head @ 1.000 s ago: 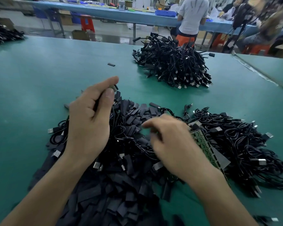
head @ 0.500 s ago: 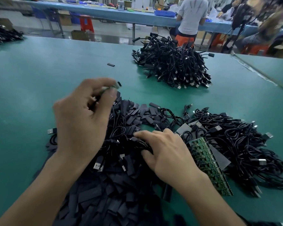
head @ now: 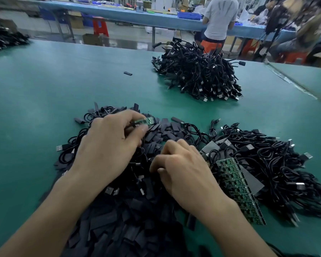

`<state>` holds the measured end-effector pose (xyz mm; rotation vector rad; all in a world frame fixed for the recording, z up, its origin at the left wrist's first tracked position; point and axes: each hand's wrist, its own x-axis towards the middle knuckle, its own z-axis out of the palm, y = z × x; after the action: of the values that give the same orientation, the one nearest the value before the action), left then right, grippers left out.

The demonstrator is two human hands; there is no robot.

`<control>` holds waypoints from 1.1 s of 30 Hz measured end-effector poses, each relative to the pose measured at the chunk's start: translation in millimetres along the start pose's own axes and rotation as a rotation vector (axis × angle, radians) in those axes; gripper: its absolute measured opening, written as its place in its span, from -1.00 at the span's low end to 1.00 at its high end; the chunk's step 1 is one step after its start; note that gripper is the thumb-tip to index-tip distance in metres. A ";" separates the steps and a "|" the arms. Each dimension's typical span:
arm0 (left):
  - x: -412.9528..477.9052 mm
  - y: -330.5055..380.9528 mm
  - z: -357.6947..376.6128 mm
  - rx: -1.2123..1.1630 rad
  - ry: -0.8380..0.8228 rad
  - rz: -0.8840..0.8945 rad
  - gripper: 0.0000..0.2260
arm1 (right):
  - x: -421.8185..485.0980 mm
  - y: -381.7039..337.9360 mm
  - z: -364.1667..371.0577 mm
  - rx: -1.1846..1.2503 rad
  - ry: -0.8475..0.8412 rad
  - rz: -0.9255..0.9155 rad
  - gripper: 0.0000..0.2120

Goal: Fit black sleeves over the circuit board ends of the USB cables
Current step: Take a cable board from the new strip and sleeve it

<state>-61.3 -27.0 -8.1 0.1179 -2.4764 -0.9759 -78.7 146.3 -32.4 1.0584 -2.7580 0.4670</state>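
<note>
Left hand (head: 107,147) pinches a green circuit board end (head: 148,121) above the teal counter (head: 44,86); right hand (head: 183,169) curls into black sleeves (head: 130,229), its grip hidden. A blue counter (head: 156,21) stands behind.

An electronics assembly workshop: a wide green counter (head: 44,80) carries heaps of black USB cables (head: 198,75), flat black sleeves (head: 130,229) and a green circuit-board panel (head: 236,189). Behind it, a person in a grey shirt (head: 219,17) stands at a long blue counter (head: 137,17) among cardboard boxes (head: 91,38).
</note>
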 end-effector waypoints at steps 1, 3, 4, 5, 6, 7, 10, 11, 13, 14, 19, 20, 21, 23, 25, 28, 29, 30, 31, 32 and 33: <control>-0.4 0.7 -0.6 0.022 0.078 0.028 -0.85 | -0.1 -0.8 -0.2 0.008 -0.053 -0.022 -0.84; -0.8 2.5 -4.0 0.070 0.203 0.070 -0.81 | -0.7 -0.7 1.1 0.000 -0.146 -0.030 -0.76; -0.7 3.1 -5.6 0.082 0.232 0.074 -0.79 | -1.5 0.4 2.4 -0.020 -0.171 -0.019 -0.65; -1.0 3.4 -6.6 0.082 0.227 0.070 -0.79 | -2.5 1.3 3.9 -0.042 -0.180 -0.006 -0.55; -1.5 2.9 -6.7 0.089 0.187 0.060 -0.80 | -3.2 1.8 5.1 -0.061 -0.176 0.005 -0.47; -2.4 2.5 -5.7 0.126 0.115 0.048 -0.82 | -3.6 1.2 6.0 -0.078 -0.168 0.009 -0.45; -6.1 3.5 -1.4 0.262 -0.143 -0.011 -0.86 | -4.3 -0.5 8.5 -0.089 -0.163 -0.010 -0.64; -6.2 3.7 -1.4 0.255 -0.190 -0.036 -0.87 | -4.2 0.1 8.8 -0.077 -0.165 -0.017 -0.70; -5.4 2.4 -2.2 0.207 -0.203 -0.055 -0.89 | -3.9 2.3 9.3 -0.024 -0.163 -0.020 -0.81; -4.8 1.7 -2.5 0.183 -0.196 -0.054 -0.90 | -3.7 3.5 9.0 0.013 -0.161 -0.016 -0.86; -3.2 -0.6 -2.8 0.075 -0.158 -0.043 -0.90 | 2.3 9.5 2.3 0.351 -0.083 0.092 -0.96; -2.8 -0.8 -2.6 0.044 -0.147 -0.041 -0.89 | 3.3 11.4 -0.5 0.463 -0.033 0.143 -0.96; -2.4 -0.2 -2.3 0.010 -0.141 -0.036 -0.88 | 4.2 13.3 -3.2 0.571 0.029 0.185 -0.94; -2.5 1.5 -1.5 -0.061 -0.142 -0.021 -0.83 | 4.7 16.2 -7.9 0.768 0.139 0.236 -0.90; -3.3 2.7 -1.1 -0.093 -0.147 0.008 -0.79 | 5.1 15.4 -11.6 0.964 0.233 0.249 -0.89; -3.4 4.6 0.3 -0.206 -0.175 0.062 -0.92 | 6.1 12.5 -14.0 1.152 0.316 0.270 -0.86; -3.3 5.5 0.3 -0.238 -0.180 0.082 -0.90 | 6.0 12.2 -14.4 1.180 0.322 0.274 -0.86; -3.1 5.9 0.5 -0.261 -0.183 0.094 -0.88 | 5.7 12.5 -14.8 1.198 0.315 0.273 -0.85; -2.8 5.6 0.8 -0.271 -0.186 0.104 -0.86 | 5.5 13.2 -15.3 1.208 0.296 0.264 -0.84; -2.5 5.4 1.1 -0.281 -0.189 0.110 -0.85 | 5.3 14.3 -15.8 1.212 0.267 0.248 -0.83; -2.2 4.6 1.2 -0.294 -0.196 0.111 -0.84 | 5.0 15.2 -16.1 1.207 0.240 0.228 -0.80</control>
<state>-59.5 -22.3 -6.6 -0.2178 -2.4460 -1.3434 -92.2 159.3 -19.6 0.6913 -2.2307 2.2527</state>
